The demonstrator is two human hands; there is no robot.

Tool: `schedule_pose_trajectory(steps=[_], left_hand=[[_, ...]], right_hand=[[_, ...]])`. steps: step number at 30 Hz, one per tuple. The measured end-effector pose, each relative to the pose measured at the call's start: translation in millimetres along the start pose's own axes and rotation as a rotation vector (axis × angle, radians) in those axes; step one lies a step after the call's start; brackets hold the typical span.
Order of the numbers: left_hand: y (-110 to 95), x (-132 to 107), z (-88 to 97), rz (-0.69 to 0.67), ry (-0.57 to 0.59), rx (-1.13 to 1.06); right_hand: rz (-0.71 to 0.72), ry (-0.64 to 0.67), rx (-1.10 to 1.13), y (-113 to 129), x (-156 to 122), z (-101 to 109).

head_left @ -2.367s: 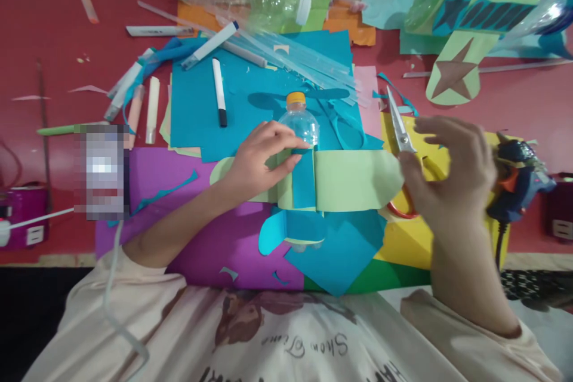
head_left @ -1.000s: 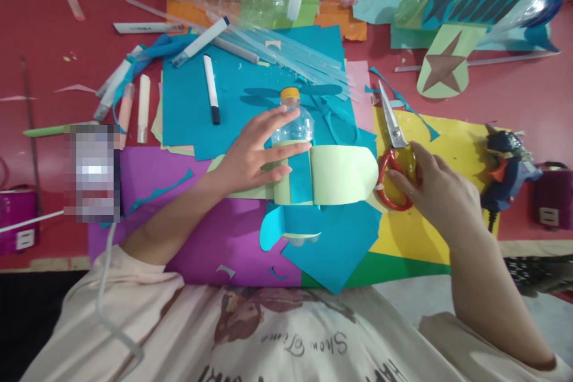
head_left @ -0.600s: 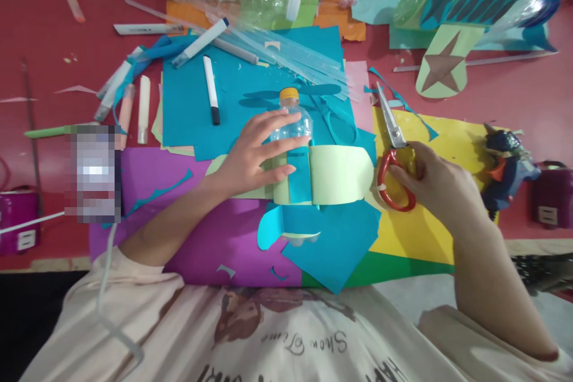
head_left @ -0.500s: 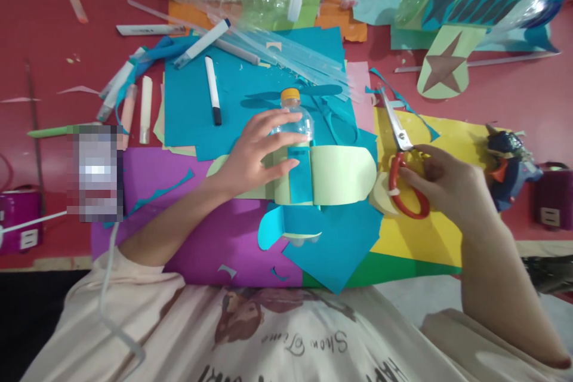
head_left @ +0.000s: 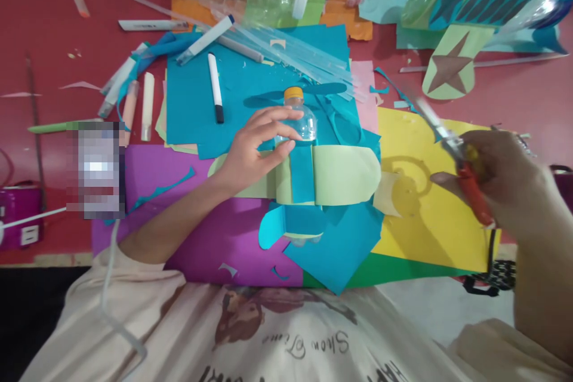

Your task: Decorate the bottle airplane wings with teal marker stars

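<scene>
A toy plane made from a clear plastic bottle point(head_left: 307, 125) with an orange cap lies in the middle. It has pale green paper wings point(head_left: 347, 175), a blue paper band point(head_left: 303, 174) and a blue paper tail point(head_left: 273, 225). My left hand point(head_left: 264, 143) rests over the bottle's upper left side with curled fingers, thumb and index close together against it. Over the yellow sheet at the right, my right hand point(head_left: 505, 179) grips red-handled scissors point(head_left: 470, 188), raised and blurred, blades pointing up and left. A blue paper propeller point(head_left: 324, 89) sits by the cap.
Blue sheets point(head_left: 188, 89), a purple sheet point(head_left: 192, 227) and a yellow sheet point(head_left: 439, 239) cover the red table. Markers point(head_left: 215, 86) and clear glue sticks point(head_left: 290, 51) lie behind. A finished-looking bottle plane point(head_left: 474, 9) stands back right; a phone point(head_left: 101, 170) with cable is left.
My right hand has lifted the scissors off the yellow sheet and carried them to the right. My left hand stays at the bottle, with its thumb and fingers drawn closer together.
</scene>
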State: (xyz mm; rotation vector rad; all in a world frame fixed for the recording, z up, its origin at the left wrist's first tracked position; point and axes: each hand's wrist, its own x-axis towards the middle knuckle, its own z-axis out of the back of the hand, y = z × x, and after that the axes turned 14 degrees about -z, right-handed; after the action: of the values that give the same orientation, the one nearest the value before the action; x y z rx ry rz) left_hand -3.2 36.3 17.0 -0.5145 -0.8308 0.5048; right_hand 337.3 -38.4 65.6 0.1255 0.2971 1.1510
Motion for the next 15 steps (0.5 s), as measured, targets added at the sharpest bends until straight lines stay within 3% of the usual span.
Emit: schedule_pose_trajectory(steps=[3, 8, 15], left_hand=[[0.5, -0.4, -0.4, -0.001, -0.019, -0.019], [4.1, -1.3, -2.8, -0.011, -0.069, -0.052], [7.3, -2.6, -4.1, -0.017, -0.089, -0.071]], right_hand=[[0.259, 0.046, -0.187, 8.5, 0.8, 4.5], [0.666, -0.270, -0.368, 24.1, 2.9, 5.5], [0.779, -0.311, -0.381, 37.0, 4.3, 6.4]])
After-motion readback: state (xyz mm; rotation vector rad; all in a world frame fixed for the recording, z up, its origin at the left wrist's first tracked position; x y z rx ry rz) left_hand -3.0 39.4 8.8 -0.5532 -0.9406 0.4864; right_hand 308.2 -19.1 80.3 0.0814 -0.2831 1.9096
